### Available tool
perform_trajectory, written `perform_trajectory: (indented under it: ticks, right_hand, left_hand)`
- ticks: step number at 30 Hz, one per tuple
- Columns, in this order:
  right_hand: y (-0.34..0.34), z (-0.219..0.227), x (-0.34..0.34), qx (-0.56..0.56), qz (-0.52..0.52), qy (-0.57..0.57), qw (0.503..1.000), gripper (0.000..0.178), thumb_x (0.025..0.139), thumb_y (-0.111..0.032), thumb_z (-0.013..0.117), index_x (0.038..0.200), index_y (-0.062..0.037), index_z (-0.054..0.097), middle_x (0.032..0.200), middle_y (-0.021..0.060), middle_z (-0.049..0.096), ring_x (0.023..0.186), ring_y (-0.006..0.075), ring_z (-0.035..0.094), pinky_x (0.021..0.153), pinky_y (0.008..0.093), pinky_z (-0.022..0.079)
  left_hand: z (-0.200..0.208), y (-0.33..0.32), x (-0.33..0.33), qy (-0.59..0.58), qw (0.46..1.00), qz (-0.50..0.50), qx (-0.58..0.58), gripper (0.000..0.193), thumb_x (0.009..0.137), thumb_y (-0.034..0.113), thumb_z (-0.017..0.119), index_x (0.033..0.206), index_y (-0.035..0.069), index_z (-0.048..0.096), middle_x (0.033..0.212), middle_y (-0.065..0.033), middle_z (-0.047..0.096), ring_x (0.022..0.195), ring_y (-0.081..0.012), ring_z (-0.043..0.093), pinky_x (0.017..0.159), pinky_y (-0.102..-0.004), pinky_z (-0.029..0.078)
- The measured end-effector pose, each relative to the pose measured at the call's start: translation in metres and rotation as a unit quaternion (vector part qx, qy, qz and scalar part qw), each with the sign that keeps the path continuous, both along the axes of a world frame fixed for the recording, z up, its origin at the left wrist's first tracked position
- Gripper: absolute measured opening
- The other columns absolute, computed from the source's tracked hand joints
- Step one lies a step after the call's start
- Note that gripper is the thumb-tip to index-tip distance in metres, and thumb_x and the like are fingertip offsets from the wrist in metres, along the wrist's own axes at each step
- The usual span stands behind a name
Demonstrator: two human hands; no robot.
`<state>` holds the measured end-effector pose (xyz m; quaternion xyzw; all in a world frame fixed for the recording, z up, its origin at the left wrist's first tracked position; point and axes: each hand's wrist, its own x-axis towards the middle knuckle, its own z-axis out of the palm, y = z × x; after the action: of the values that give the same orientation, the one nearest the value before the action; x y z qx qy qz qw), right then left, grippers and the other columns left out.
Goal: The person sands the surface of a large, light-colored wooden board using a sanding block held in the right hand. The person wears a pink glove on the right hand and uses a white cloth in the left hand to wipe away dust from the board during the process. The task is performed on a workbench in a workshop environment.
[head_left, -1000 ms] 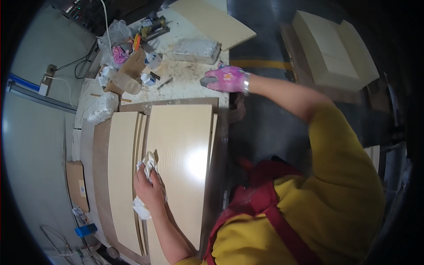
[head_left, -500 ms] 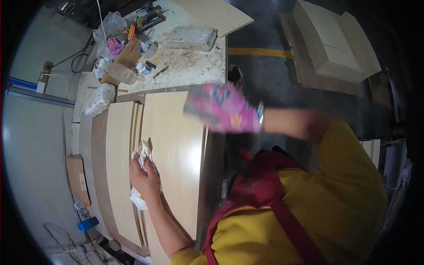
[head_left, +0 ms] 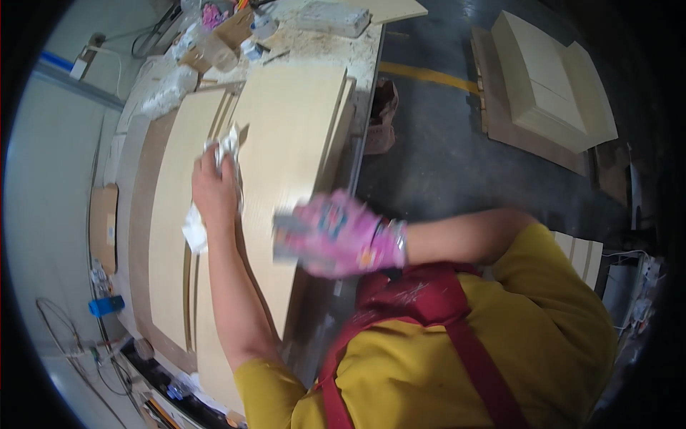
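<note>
My bare left hand [head_left: 215,193] is closed around a crumpled white cloth [head_left: 227,146], whose lower end [head_left: 194,230] shows below the hand. It rests at the left edge of a long pale wood-grain panel [head_left: 282,136], by the gap to another pale panel [head_left: 184,164]. A pink flowered glove with grey at the fingers covers my right hand [head_left: 330,234]. This hand is over the right side of the nearer part of the long panel. Motion smears its fingers, so I cannot make out whether anything is in them.
The far worktable [head_left: 314,53] is stained and carries a wrapped block [head_left: 334,18], a small white bottle [head_left: 251,49] and a plastic-wrapped bundle [head_left: 170,93]. Stacked pale boards [head_left: 547,89] stand on the floor at far right. A reddish crate [head_left: 382,118] sits beside the table.
My right hand has come nearer along the long panel. My left hand still holds the cloth at about the same spot. The whole view has shifted, with the table higher in the picture.
</note>
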<state>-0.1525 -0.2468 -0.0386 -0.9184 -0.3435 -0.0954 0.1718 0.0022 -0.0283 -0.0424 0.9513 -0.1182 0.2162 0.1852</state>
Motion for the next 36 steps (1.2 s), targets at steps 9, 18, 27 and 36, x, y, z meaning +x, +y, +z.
perform_trajectory:
  ticks: [9, 18, 27, 36]
  right_hand:
    - [-0.039, -0.005, 0.035, 0.127, -0.183, -0.123, 0.967, 0.048, 0.085, -0.041, 0.057, 0.126, -0.0162, 0.060, 0.109, 0.0152, 0.061, 0.088, 0.0281, 0.063, 0.075, 0.0439, 0.055]
    - [0.166, 0.022, -0.150, 0.112, 0.388, 0.052, 0.913, 0.058, 0.080, -0.044, 0.065, 0.131, -0.0185, 0.054, 0.120, 0.0164, 0.055, 0.105, 0.0329, 0.058, 0.081, 0.0434, 0.050]
    - [0.213, 0.042, -0.157, -0.090, 0.376, 0.121, 0.914, 0.056, 0.080, -0.032, 0.068, 0.133, -0.0174, 0.055, 0.120, 0.0210, 0.054, 0.111, 0.0354, 0.055, 0.092, 0.0490, 0.044]
    - [0.321, 0.015, -0.266, 0.022, 0.759, 0.089, 0.644, 0.047, 0.075, -0.033, 0.070, 0.117, -0.0147, 0.061, 0.105, 0.0111, 0.057, 0.097, 0.0280, 0.061, 0.079, 0.0433, 0.049]
  left_hand:
    - [0.076, 0.141, -0.173, 0.184, 0.979, -0.016, 0.088, 0.032, 0.087, 0.025, 0.067, 0.115, 0.009, 0.066, 0.104, -0.0136, 0.062, 0.096, -0.0320, 0.063, 0.083, -0.0392, 0.050]
    - [0.080, 0.239, -0.318, 0.319, 0.932, 0.106, 0.134, 0.066, 0.076, 0.042, 0.076, 0.133, 0.015, 0.056, 0.112, -0.0187, 0.061, 0.107, -0.0365, 0.058, 0.091, -0.0428, 0.047]
    - [0.057, 0.303, -0.386, 0.324, 0.930, 0.126, 0.117, 0.086, 0.072, 0.049, 0.077, 0.146, 0.025, 0.040, 0.118, -0.0202, 0.056, 0.114, -0.0382, 0.055, 0.095, -0.0464, 0.046]
    - [0.049, 0.311, -0.394, 0.267, 0.945, 0.148, 0.117, 0.076, 0.075, 0.056, 0.071, 0.138, 0.017, 0.050, 0.113, -0.0187, 0.058, 0.108, -0.0372, 0.059, 0.091, -0.0450, 0.048]
